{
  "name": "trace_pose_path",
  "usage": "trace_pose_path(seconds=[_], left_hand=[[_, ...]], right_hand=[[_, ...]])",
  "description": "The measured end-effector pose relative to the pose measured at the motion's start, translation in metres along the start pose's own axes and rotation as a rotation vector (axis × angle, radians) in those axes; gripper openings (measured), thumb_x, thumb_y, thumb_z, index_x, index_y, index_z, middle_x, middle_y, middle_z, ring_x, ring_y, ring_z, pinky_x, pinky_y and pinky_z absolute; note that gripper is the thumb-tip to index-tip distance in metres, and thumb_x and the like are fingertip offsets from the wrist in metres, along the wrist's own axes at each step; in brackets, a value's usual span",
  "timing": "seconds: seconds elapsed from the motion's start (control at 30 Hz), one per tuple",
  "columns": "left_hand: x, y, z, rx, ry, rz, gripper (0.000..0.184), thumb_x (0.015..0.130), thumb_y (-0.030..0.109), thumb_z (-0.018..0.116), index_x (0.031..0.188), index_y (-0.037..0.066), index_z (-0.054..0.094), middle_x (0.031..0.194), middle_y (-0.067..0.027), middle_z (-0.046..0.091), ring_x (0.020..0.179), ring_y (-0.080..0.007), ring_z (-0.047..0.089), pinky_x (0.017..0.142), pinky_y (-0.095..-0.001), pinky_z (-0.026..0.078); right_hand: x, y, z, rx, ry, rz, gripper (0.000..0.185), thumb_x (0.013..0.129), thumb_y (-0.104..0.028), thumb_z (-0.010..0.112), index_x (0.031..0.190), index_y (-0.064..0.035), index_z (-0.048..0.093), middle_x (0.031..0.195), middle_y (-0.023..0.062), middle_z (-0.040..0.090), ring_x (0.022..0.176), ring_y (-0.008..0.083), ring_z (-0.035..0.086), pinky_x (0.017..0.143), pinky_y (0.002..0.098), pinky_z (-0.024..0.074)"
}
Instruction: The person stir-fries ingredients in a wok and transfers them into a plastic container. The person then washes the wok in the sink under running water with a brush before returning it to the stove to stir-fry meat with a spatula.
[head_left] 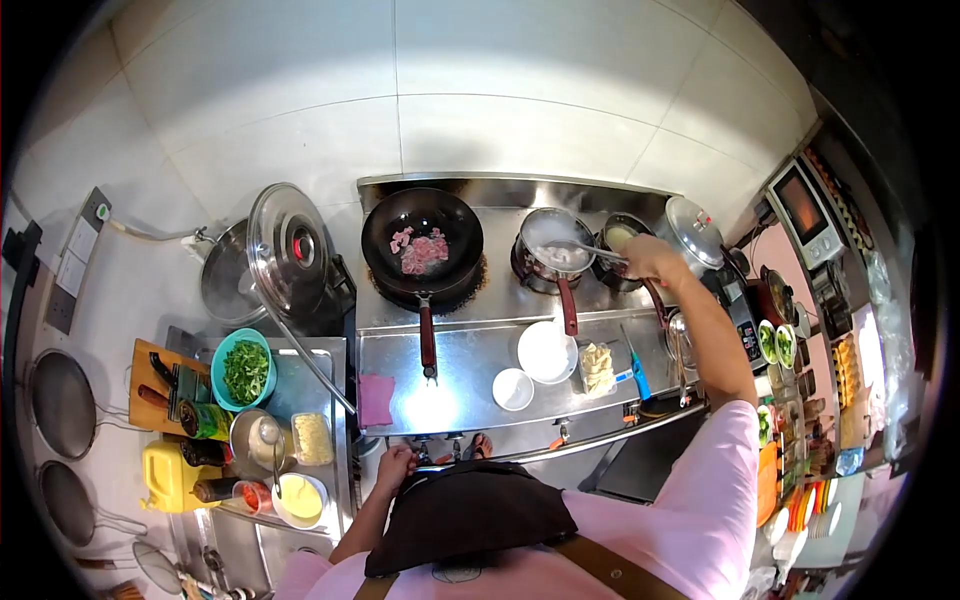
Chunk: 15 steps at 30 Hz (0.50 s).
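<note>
My right hand (655, 262) grips a long-handled metal utensil (590, 247), reaching left over a small pot. The utensil's far end lies in a steaming saucepan (566, 300) with whitish contents; steam and liquid hide its head. Beneath my right hand is a second small pot (613, 222) with something pale inside. My left hand (397, 465) is closed in a loose fist near the stove's front edge, beside the control knobs; nothing shows in it. A black wok (385, 265) on the left burner contains sliced raw-looking pink meat (424, 252).
White bowls (547, 352), a pale food block (598, 370) and a blue-handled tool (639, 376) lie on the steel ledge. Left are a teal bowl of chopped greens (245, 372), a yellow jug (172, 476) and a large leaning lid (285, 235). A rice-cooker-like appliance (738, 310) stands right.
</note>
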<state>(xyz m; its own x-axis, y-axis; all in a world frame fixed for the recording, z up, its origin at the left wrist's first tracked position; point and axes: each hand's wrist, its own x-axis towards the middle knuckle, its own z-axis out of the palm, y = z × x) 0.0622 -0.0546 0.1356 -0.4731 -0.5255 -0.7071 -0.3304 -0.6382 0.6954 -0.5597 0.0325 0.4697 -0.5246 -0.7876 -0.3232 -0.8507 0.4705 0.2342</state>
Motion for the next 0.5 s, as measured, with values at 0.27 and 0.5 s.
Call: trace_pose_path(seconds=[0.27, 0.5], left_hand=[[0.006, 0.003, 0.005, 0.020, 0.013, -0.031, 0.026, 0.098, 0.016, 0.054, 0.117, -0.001, 0.057, 0.091, -0.0072, 0.066, 0.068, -0.0112, 0.058, 0.055, -0.0235, 0.046], [0.013, 0.000, 0.004, 0.052, 0.004, -0.043, 0.027, 0.099, 0.017, 0.055, 0.119, -0.001, 0.057, 0.091, -0.0071, 0.067, 0.069, -0.0116, 0.060, 0.056, -0.0238, 0.047]], right_hand=[[-0.024, 0.013, -0.080, -0.093, -0.142, -0.106, 0.036, 0.065, -0.017, 0.069, 0.100, -0.0116, 0.073, 0.079, 0.0179, 0.069, 0.075, 0.0346, 0.067, 0.066, 0.0445, 0.0525], [0.018, 0.021, -0.048, 0.146, -0.477, 0.082, 0.027, 0.072, -0.009, 0.069, 0.099, -0.0083, 0.073, 0.053, 0.0059, 0.056, 0.045, 0.0161, 0.051, 0.042, 0.0354, 0.0376]])
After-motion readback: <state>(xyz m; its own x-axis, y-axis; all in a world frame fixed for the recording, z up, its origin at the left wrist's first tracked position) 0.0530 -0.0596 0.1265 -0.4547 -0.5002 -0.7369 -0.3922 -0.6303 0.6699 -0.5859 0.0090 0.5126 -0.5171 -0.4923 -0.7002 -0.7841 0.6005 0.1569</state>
